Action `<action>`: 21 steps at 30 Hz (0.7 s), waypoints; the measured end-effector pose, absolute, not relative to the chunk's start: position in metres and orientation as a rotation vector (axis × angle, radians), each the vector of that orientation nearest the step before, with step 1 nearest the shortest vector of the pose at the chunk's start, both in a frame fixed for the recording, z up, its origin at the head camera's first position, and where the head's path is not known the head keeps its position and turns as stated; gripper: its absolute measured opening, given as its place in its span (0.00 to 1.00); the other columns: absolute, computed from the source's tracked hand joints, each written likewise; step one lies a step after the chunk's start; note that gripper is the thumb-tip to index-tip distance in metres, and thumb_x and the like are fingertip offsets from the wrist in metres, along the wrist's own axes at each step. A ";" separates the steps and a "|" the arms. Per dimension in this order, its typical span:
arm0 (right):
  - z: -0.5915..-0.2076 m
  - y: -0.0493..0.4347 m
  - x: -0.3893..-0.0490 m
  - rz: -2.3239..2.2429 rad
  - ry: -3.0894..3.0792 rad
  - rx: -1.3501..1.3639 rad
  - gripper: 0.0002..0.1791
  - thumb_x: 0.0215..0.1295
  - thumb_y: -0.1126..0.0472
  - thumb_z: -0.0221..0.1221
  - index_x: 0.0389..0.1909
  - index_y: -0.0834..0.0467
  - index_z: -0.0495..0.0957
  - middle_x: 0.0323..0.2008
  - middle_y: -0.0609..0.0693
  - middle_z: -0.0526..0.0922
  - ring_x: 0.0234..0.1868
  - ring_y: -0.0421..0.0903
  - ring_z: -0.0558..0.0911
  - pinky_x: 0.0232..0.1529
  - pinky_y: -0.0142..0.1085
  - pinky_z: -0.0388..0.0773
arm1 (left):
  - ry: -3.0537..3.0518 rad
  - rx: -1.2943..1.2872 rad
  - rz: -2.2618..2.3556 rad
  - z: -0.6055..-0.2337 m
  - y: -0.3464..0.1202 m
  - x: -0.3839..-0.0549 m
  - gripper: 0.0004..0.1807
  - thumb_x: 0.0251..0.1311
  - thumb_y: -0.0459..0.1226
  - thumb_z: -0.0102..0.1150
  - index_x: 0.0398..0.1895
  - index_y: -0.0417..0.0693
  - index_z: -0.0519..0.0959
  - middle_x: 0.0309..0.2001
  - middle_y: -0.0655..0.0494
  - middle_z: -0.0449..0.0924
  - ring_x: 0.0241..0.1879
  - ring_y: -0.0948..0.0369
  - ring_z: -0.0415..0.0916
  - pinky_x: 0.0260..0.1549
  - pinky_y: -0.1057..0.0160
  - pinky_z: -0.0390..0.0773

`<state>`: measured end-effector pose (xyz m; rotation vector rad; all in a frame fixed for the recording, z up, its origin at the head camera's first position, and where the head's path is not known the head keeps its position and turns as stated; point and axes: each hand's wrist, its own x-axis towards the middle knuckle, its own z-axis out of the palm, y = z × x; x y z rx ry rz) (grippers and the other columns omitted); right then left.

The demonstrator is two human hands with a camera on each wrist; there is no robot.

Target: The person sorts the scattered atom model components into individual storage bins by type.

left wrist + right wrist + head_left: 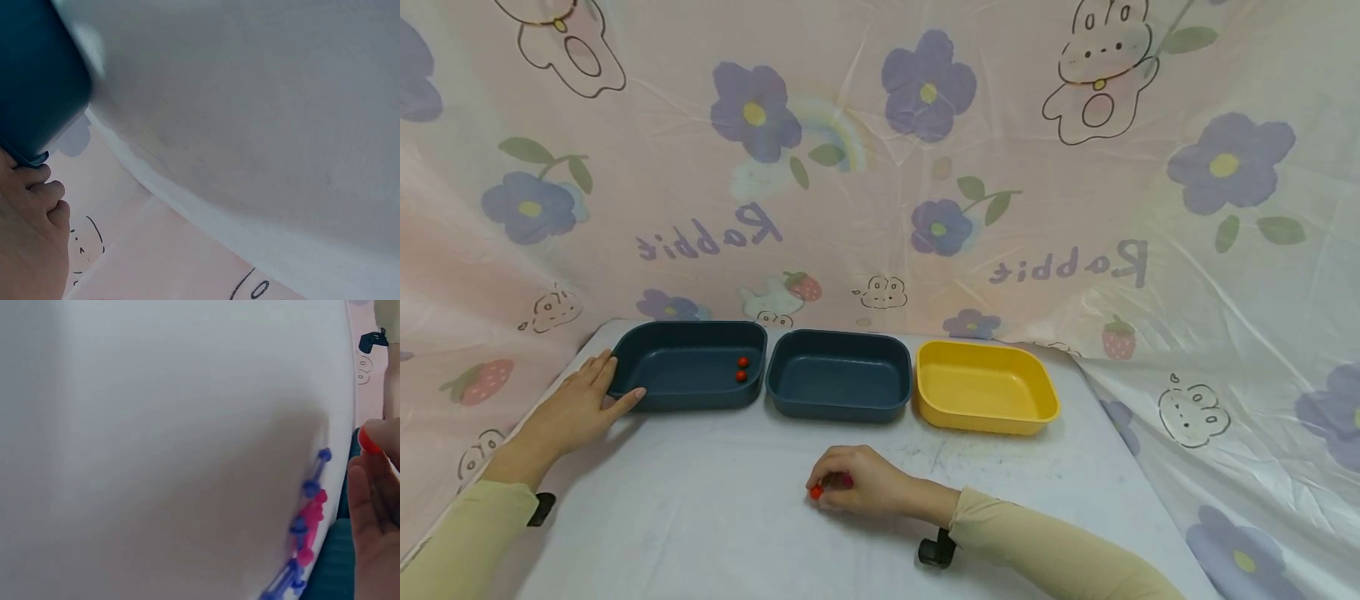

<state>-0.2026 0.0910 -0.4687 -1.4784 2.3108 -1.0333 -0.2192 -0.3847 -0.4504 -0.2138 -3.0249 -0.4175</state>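
Note:
My right hand (868, 483) pinches a small red ball (816, 492) between thumb and fingertips, low over the white table. The same ball, orange-red, shows at the fingertips in the right wrist view. Below that hand lie blue and pink knobbed plastic sticks (306, 525); in the head view the hand hides most of them. My left hand (576, 408) rests against the left dark blue tray (692, 402), fingers along its left side and thumb across the front corner. Two red balls (742, 369) lie in that tray, toward its right end.
A second dark blue tray (842, 410) stands in the middle, and a yellow tray (985, 419) at the right. All three form a row along the back of the table. Behind them hangs a printed cloth (865, 208), which also drapes down the sides.

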 end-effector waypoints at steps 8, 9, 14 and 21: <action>-0.457 0.086 -0.205 -1.120 2.333 -1.480 0.11 0.67 0.66 0.70 0.48 0.59 0.86 0.47 0.48 0.87 0.46 0.36 0.84 0.50 0.29 0.84 | -3.037 -0.211 -0.428 -0.451 -0.385 -0.219 0.53 0.79 0.59 0.44 0.75 0.15 0.45 0.77 0.19 0.39 0.77 0.25 0.36 0.70 0.24 0.48; -0.455 0.086 -0.205 -1.131 2.343 -1.480 0.11 0.67 0.66 0.70 0.48 0.59 0.86 0.47 0.47 0.87 0.47 0.36 0.83 0.51 0.29 0.83 | -3.038 -0.210 -0.430 -0.452 -0.386 -0.219 0.53 0.78 0.59 0.44 0.75 0.15 0.45 0.77 0.19 0.39 0.77 0.25 0.36 0.69 0.24 0.48; -0.447 0.084 -0.211 -1.230 2.349 -1.470 0.12 0.67 0.68 0.69 0.50 0.58 0.86 0.48 0.48 0.87 0.47 0.39 0.85 0.51 0.30 0.84 | -3.039 -0.219 -0.433 -0.452 -0.387 -0.219 0.53 0.79 0.60 0.43 0.76 0.16 0.44 0.77 0.19 0.38 0.77 0.25 0.35 0.70 0.24 0.47; -0.439 0.079 -0.221 -1.423 2.345 -1.450 0.13 0.66 0.70 0.69 0.50 0.60 0.86 0.48 0.53 0.87 0.46 0.48 0.86 0.50 0.37 0.87 | -3.045 -0.210 -0.449 -0.450 -0.385 -0.218 0.53 0.78 0.60 0.43 0.76 0.16 0.44 0.77 0.19 0.38 0.77 0.25 0.35 0.70 0.24 0.47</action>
